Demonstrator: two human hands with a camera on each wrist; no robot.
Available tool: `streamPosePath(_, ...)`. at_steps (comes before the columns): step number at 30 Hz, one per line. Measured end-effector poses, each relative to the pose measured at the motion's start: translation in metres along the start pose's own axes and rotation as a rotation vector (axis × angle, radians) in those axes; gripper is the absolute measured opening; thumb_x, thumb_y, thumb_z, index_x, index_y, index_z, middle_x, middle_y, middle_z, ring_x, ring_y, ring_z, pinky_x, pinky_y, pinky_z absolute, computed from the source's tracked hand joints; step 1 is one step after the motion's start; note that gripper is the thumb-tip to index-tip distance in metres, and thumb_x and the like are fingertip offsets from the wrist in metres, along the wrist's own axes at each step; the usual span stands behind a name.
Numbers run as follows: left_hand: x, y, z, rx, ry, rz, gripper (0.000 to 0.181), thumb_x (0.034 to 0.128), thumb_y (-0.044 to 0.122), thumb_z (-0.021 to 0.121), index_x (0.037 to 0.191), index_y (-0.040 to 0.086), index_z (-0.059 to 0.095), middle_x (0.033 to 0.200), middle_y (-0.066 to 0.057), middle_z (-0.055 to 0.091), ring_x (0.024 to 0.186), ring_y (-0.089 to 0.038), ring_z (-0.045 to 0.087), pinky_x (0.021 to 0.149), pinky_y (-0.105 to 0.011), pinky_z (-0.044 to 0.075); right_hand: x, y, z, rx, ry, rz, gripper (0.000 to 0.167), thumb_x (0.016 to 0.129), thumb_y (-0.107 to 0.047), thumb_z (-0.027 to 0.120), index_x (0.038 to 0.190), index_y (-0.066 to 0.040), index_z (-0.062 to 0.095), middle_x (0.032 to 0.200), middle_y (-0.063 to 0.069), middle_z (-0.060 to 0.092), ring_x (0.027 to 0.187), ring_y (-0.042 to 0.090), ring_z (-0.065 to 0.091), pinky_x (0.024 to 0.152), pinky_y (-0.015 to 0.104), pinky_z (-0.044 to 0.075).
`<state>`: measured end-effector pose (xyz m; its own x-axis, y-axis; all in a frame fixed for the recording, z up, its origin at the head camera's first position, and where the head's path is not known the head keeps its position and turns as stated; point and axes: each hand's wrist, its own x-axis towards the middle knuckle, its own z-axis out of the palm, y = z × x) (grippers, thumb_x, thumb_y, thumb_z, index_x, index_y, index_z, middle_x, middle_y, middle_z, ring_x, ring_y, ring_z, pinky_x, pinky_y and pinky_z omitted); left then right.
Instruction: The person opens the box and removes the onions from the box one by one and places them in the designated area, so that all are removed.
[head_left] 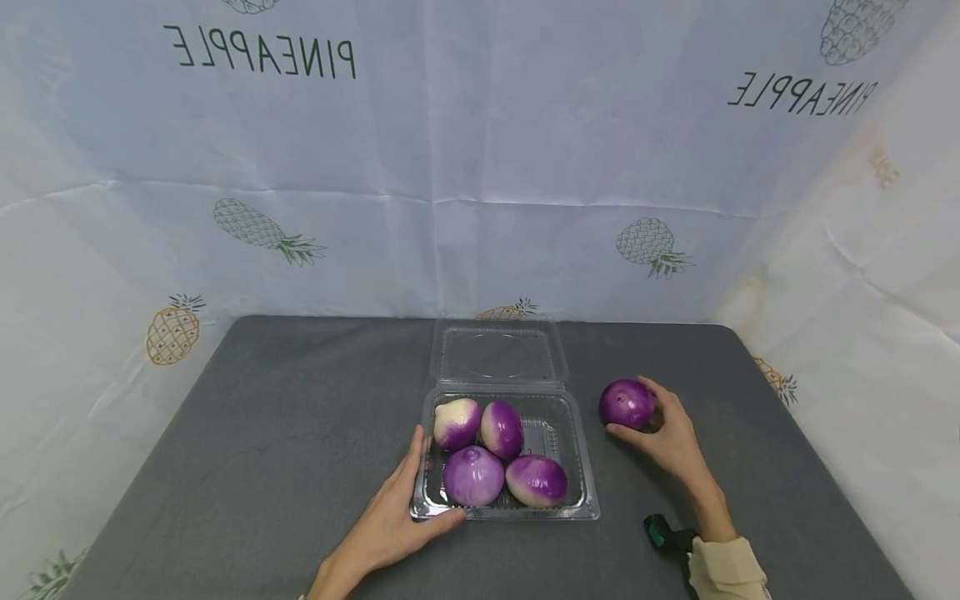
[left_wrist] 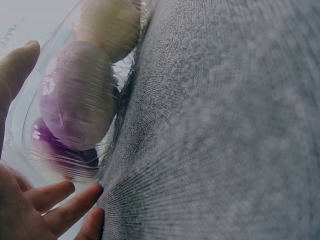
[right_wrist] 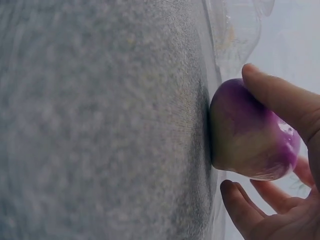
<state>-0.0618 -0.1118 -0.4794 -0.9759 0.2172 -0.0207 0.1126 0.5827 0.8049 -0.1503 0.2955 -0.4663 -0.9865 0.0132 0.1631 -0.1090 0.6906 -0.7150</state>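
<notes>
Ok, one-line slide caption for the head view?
Left hand touching an open clear clamshell of four purple onions, right hand curled around a fifth onion.

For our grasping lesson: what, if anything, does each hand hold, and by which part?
The right hand curls round a purple onion at its sides; firmness is unclear. The left hand touches the clear container at its near-left corner.

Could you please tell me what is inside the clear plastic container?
Inside the clear plastic container are four purple vegetables that look like onions. A bare patch of its floor shows at the back right; the floor beneath them is covered and cannot be seen.
</notes>
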Motion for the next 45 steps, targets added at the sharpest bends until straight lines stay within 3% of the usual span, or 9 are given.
streamPosePath(3, 0.0, 0.0, 0.0, 0.0, -0.002, -0.006, 0.125, 0.0778, 0.054, 0.085, 0.165, 0.008, 0.008, 0.168, -0.009, 0.031, 0.145, -0.025, 0.048, 0.121, -0.056, 0.034, -0.001, 0.0, -0.001, 0.008, 0.016, -0.018, 0.09, 0.078, -0.02, 0.091, 0.151, 0.0, 0.042, 0.138, 0.03, 0.046, 0.12, 0.05, 0.059, 0.099, 0.058, 0.053)
streamPosePath(8, 0.001, 0.0, -0.001, -0.006, -0.008, -0.009, 0.126, 0.078, 0.054, 0.085, 0.165, 0.007, 0.007, 0.169, -0.009, 0.03, 0.145, -0.026, 0.048, 0.121, -0.057, 0.034, -0.003, 0.001, -0.002, 0.012, 0.044, -0.036, 0.084, 0.08, -0.02, 0.089, 0.15, -0.001, 0.045, 0.137, 0.027, 0.049, 0.121, 0.045, 0.059, 0.095, 0.01, 0.05)
streamPosePath(10, 0.001, 0.0, -0.001, -0.007, -0.009, -0.008, 0.125, 0.0781, 0.053, 0.085, 0.165, 0.007, 0.007, 0.169, -0.009, 0.03, 0.146, -0.026, 0.048, 0.121, -0.057, 0.034, -0.003, 0.0, -0.003, 0.007, 0.058, -0.037, 0.082, 0.081, -0.019, 0.088, 0.149, -0.001, 0.046, 0.138, 0.027, 0.049, 0.123, 0.045, 0.058, 0.097, 0.011, 0.05)
streamPosePath(14, 0.0, 0.001, -0.001, -0.007, -0.007, -0.007, 0.125, 0.0779, 0.054, 0.085, 0.165, 0.007, 0.007, 0.169, -0.01, 0.03, 0.146, -0.027, 0.048, 0.121, -0.057, 0.034, -0.005, -0.006, -0.007, 0.011, 0.094, -0.052, 0.076, 0.082, -0.015, 0.086, 0.147, 0.0, 0.049, 0.14, 0.028, 0.049, 0.127, 0.05, 0.053, 0.109, 0.057, 0.047)
streamPosePath(16, 0.0, 0.001, -0.001, -0.005, -0.003, -0.005, 0.125, 0.0778, 0.054, 0.085, 0.165, 0.007, 0.008, 0.168, -0.009, 0.031, 0.145, -0.026, 0.049, 0.12, -0.057, 0.035, -0.006, -0.011, -0.009, 0.035, 0.112, -0.067, 0.073, 0.083, -0.011, 0.085, 0.146, -0.001, 0.05, 0.141, 0.028, 0.049, 0.13, 0.05, 0.05, 0.109, 0.063, 0.041)
streamPosePath(19, 0.0, 0.001, 0.0, 0.0, 0.006, 0.002, 0.125, 0.0779, 0.054, 0.085, 0.165, 0.007, 0.009, 0.168, -0.009, 0.033, 0.142, -0.026, 0.051, 0.119, -0.057, 0.037, -0.008, -0.017, -0.011, 0.059, 0.143, -0.095, 0.069, 0.084, -0.008, 0.083, 0.146, -0.003, 0.053, 0.14, 0.025, 0.051, 0.132, 0.032, 0.05, 0.117, 0.034, 0.043)
streamPosePath(23, -0.001, 0.001, 0.0, 0.014, 0.024, 0.026, 0.124, 0.078, 0.052, 0.085, 0.165, 0.006, 0.01, 0.166, -0.011, 0.036, 0.14, -0.026, 0.054, 0.116, -0.058, 0.04, -0.012, -0.026, -0.013, 0.093, 0.167, -0.127, 0.067, 0.084, -0.005, 0.082, 0.145, -0.004, 0.054, 0.14, 0.023, 0.053, 0.127, -0.005, 0.043, 0.103, -0.004, 0.03)
streamPosePath(32, 0.0, 0.002, -0.001, 0.0, 0.006, 0.013, 0.124, 0.078, 0.053, 0.085, 0.165, 0.005, 0.01, 0.168, -0.01, 0.033, 0.144, -0.026, 0.05, 0.12, -0.057, 0.035, -0.02, -0.049, -0.011, 0.138, 0.136, -0.156, 0.063, 0.087, -0.004, 0.08, 0.145, -0.004, 0.055, 0.139, 0.015, 0.056, 0.12, -0.002, 0.052, 0.1, 0.0, 0.038)
streamPosePath(45, 0.001, 0.0, 0.0, -0.01, -0.002, 0.01, 0.125, 0.0788, 0.055, 0.084, 0.165, 0.006, 0.008, 0.168, -0.009, 0.032, 0.143, -0.026, 0.051, 0.12, -0.057, 0.036, -0.033, -0.071, 0.007, 0.296, 0.023, -0.24, 0.061, 0.086, 0.004, 0.077, 0.143, 0.003, 0.053, 0.13, -0.029, 0.053, 0.12, -0.009, 0.055, 0.102, 0.006, 0.045)
